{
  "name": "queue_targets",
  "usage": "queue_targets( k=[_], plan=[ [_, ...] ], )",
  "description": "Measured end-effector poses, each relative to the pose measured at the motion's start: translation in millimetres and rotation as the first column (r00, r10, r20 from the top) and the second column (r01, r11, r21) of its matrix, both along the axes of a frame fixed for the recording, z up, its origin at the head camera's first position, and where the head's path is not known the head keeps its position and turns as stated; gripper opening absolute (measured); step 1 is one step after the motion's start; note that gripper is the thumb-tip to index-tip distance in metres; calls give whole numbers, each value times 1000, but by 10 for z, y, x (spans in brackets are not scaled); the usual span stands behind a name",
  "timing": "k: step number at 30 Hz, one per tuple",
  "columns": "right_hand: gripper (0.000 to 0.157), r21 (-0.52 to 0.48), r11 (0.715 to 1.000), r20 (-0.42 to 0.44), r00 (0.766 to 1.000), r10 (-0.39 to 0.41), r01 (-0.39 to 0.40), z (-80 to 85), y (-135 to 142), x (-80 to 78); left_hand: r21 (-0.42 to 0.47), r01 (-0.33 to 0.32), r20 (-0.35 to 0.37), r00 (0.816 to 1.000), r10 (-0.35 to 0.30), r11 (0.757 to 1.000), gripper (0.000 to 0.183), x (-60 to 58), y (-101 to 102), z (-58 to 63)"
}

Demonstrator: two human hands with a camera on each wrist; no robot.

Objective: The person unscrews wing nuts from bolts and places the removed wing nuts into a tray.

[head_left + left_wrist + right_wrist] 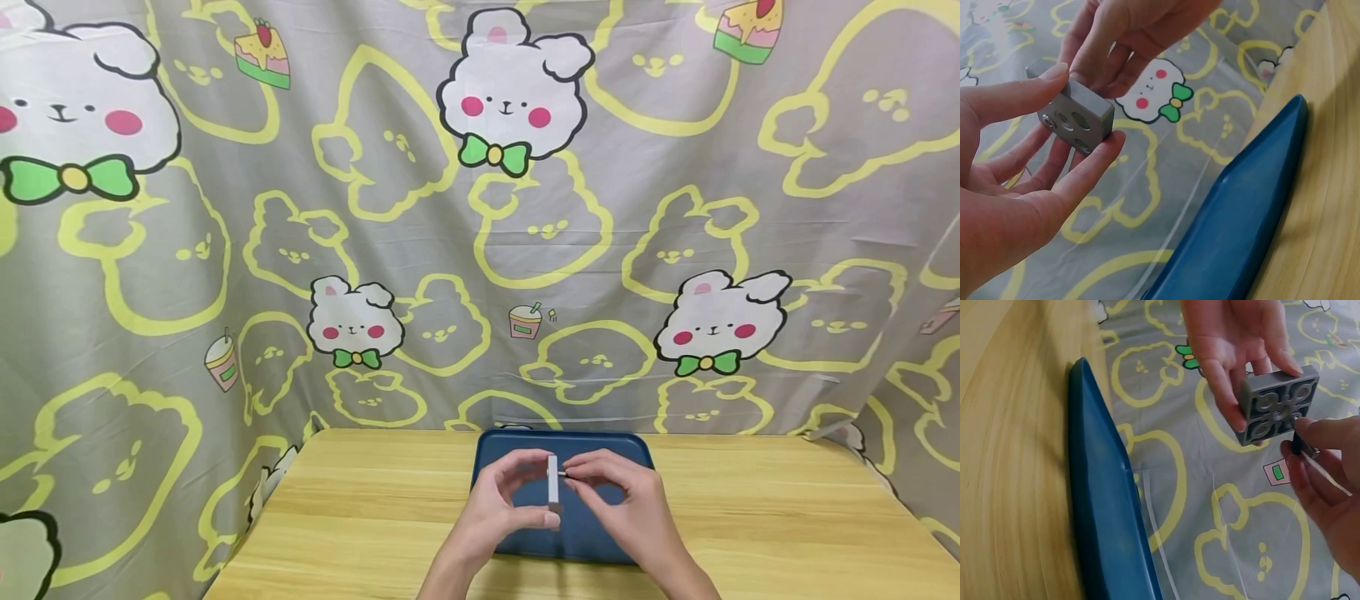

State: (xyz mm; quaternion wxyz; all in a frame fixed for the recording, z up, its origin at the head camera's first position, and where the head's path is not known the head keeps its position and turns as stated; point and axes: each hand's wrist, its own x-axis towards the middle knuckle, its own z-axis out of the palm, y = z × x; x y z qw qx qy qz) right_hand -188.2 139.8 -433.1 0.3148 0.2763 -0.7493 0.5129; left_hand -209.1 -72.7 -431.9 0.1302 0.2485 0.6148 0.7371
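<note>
A small grey square block (553,485) is held upright above the tray, edge-on in the head view. My left hand (495,498) grips it by its edges between thumb and fingers. Round holes show on one face of the block (1079,112) in the left wrist view; the other face of the block (1280,407) has round recesses near its corners and one in the middle. My right hand (628,498) pinches a small dark piece (1298,444) with a metallic tip against a corner of that recessed face. Fingers hide most of this piece, so its kind is unclear.
Below the hands, a blue rectangular tray (592,540) with a raised rim lies on the light wooden table (375,500). A grey curtain (420,250) printed with white and yellow cartoon animals hangs behind the table and along its sides.
</note>
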Motion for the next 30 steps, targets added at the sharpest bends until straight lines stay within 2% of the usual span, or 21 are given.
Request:
queue_targets(
  k=[4, 10, 16, 22, 26, 28, 30],
  plan=[
    [36, 53, 999, -61, 998, -5, 8, -20, 13, -10, 9, -11, 18, 1000, 11, 1000, 59, -4, 2, 6],
    [43, 70, 997, -137, 990, -26, 36, -37, -1, -28, 22, -20, 36, 999, 20, 1000, 60, -7, 6, 13],
    [44, 66, 997, -144, 989, -19, 29, -41, -3, -34, 21, -21, 38, 999, 20, 1000, 61, -7, 7, -3],
    [39, 36, 999, -34, 999, 21, -20, 9, 12, -6, 17, -32, 32, 999, 31, 999, 61, -11, -3, -11],
    [28, -45, 998, 73, 996, 43, -40, 55, 24, 23, 4, -37, 19, 999, 37, 999, 59, -10, -5, -3],
    [20, -95, 995, 150, 988, 31, -17, 80, 28, 38, -3, -33, 9, 999, 33, 999, 59, -6, -2, 3],
    [13, -145, 989, 263, 964, 22, 17, 101, 32, 49, -7, -29, 2, 1000, 29, 1000, 59, -2, 3, 9]
  ],
)
